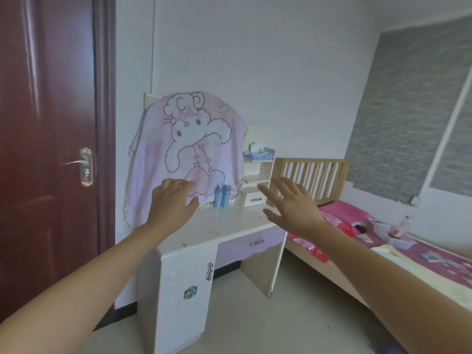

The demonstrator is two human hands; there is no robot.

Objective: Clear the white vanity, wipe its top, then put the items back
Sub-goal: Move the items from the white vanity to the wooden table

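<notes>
The white vanity stands against the wall, its top dusty with small crumbs. A pink cartoon blanket drapes over its mirror. Two light blue bottles stand at the back of the top, next to a small shelf unit with a drawer. A blue cloth and a tissue box lie on top of that shelf unit. My left hand reaches forward over the vanity's left side, fingers relaxed, holding nothing. My right hand is stretched out flat over the right side, empty.
A dark red door is at the left. A bed with a pink cover and a wooden slatted headboard stands right of the vanity, with several small items lying on it. Pale floor lies in front.
</notes>
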